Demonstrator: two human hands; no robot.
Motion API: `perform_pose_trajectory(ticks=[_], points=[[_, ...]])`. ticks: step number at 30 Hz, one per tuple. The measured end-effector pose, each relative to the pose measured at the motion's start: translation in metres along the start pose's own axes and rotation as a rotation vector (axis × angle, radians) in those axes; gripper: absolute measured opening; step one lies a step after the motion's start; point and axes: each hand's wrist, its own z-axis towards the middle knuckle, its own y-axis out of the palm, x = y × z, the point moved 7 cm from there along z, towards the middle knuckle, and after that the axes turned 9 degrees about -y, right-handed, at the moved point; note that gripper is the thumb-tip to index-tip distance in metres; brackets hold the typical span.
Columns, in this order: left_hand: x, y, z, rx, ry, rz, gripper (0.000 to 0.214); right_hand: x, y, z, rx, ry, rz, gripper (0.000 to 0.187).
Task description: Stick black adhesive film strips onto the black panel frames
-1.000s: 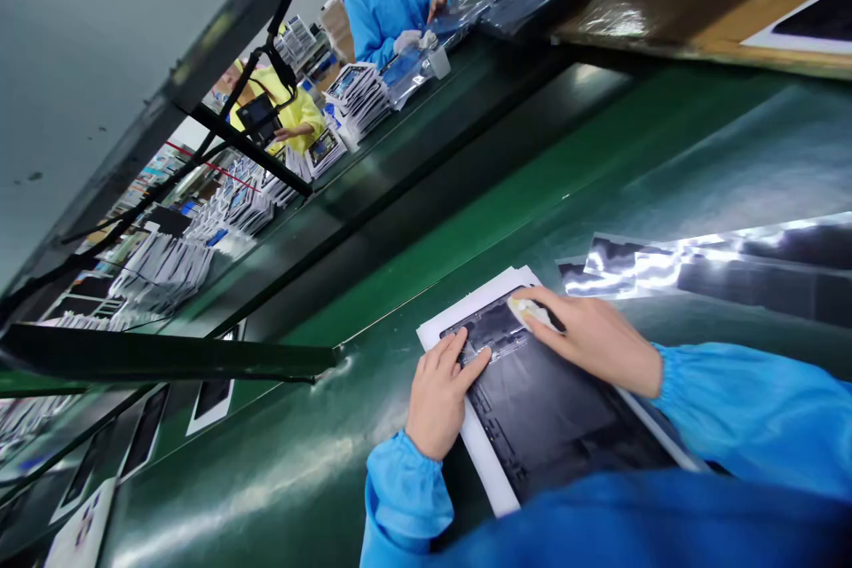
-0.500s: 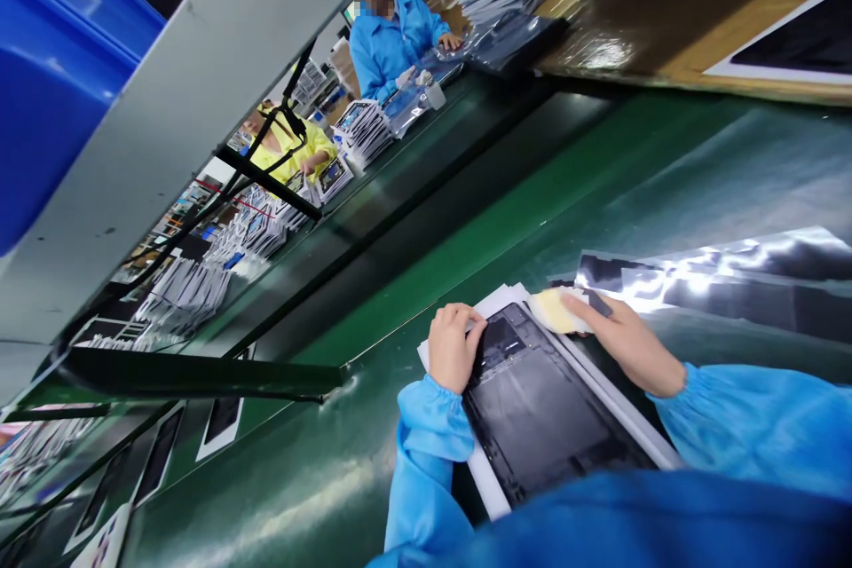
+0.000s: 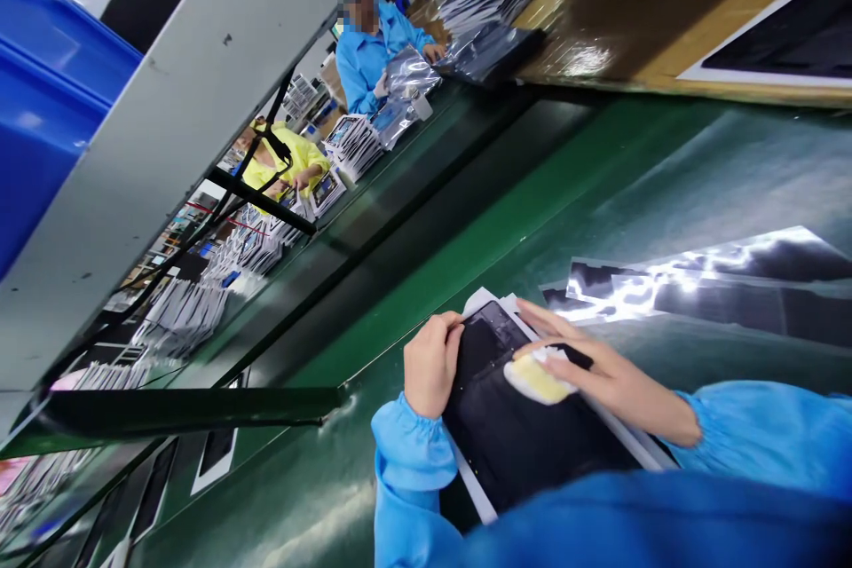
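Observation:
A black tablet-like panel (image 3: 525, 435) lies on a white sheet (image 3: 483, 300) on the green conveyor belt (image 3: 466, 248) just in front of me. My left hand (image 3: 429, 362) is curled over the panel's left edge and grips it. My right hand (image 3: 592, 368) presses a small yellowish cloth pad (image 3: 536, 377) onto the panel's surface, with the fingers closed round the pad. Both arms wear blue sleeves.
Shiny foil bags (image 3: 698, 284) lie on the belt to the right. A wooden bench (image 3: 666, 27) behind holds stacked bags and another panel (image 3: 778, 40). Two people, in blue (image 3: 369, 53) and yellow (image 3: 286, 161), work further along. A grey shelf beam (image 3: 200, 106) and blue bin (image 3: 46, 124) hang at left.
My right hand has brought the pad from the panel's top right corner back down onto its middle. My left hand has slid lower along the left edge. The view tilted up.

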Motion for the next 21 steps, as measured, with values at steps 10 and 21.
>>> perform_pose_trajectory(ticks=[10,21], points=[[-0.012,0.022,-0.033,-0.053,-0.415,-0.588,0.054,0.008,-0.058,0.0,0.547,0.087,0.319,0.056],[-0.117,0.006,0.078,0.257,-0.72,-0.393,0.024,0.041,-0.139,-0.074,0.734,0.245,-0.361,0.065]])
